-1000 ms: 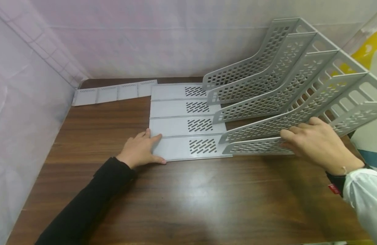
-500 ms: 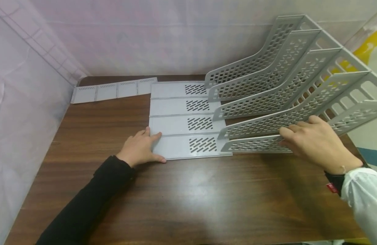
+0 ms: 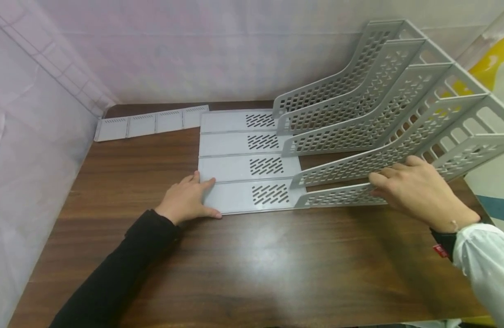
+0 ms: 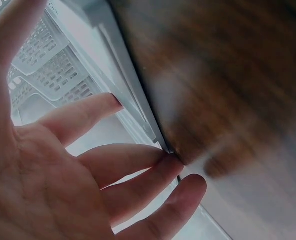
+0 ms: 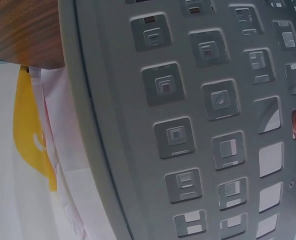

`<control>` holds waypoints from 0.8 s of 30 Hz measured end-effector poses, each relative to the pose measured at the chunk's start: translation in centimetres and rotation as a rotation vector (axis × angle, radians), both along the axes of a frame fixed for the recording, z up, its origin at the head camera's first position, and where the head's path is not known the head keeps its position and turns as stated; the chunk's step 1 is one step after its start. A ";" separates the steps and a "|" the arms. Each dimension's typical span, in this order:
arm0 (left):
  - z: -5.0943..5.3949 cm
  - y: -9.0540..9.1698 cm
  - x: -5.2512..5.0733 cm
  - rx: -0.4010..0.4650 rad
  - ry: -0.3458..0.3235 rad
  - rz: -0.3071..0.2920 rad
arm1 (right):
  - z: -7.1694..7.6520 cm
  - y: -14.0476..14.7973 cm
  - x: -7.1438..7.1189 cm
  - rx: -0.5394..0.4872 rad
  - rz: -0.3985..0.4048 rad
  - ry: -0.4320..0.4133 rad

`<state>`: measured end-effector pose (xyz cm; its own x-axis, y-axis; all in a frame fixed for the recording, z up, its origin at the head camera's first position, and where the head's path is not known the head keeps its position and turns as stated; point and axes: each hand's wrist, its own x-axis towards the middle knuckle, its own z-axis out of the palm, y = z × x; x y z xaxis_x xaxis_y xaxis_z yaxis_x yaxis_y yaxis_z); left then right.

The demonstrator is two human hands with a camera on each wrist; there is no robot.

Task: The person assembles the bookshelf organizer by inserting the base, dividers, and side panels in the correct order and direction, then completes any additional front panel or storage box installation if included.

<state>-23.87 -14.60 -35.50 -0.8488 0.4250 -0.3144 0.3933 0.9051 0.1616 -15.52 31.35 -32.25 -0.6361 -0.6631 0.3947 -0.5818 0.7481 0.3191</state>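
Observation:
A grey plastic file rack [image 3: 346, 132] with several perforated dividers stands at the right in the head view. Its dividers' front ends lie over the right part of a flat grey base panel [image 3: 231, 166], which has slotted patches. My right hand [image 3: 420, 191] grips the nearest divider near its top edge; the right wrist view shows that perforated wall [image 5: 197, 125] close up, with a fingertip behind a hole. At the panel's left end, my left hand [image 3: 188, 200] rests with fingers spread, touching the near left corner. The left wrist view shows this hand's extended fingers [image 4: 143, 185] against the panel's edge.
A narrow four-section grey strip [image 3: 153, 123] lies at the back left of the brown wooden table [image 3: 235, 273], touching or nearly touching the panel's far left corner. White sheeting [image 3: 174, 59] hangs behind and at the left. A yellow patterned cloth [image 3: 489, 64] is at the far right.
My right hand and the rack have shifted slightly left, by a small amount. My left hand stays at the panel's left end.

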 end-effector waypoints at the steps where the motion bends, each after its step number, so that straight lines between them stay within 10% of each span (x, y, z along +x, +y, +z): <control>1: 0.0 0.0 0.0 0.001 -0.001 -0.001 | 0.0 0.0 0.0 0.001 0.000 0.000; 24: 0.1 0.1 0.1 0.005 -0.007 -0.010 | 0.1 -0.8 0.3 -0.035 -0.043 -0.027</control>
<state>-23.74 -14.46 -35.44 -0.8425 0.4351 -0.3176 0.4012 0.9002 0.1691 -15.18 30.57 -32.19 -0.6745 -0.6211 0.3990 -0.5570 0.7829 0.2770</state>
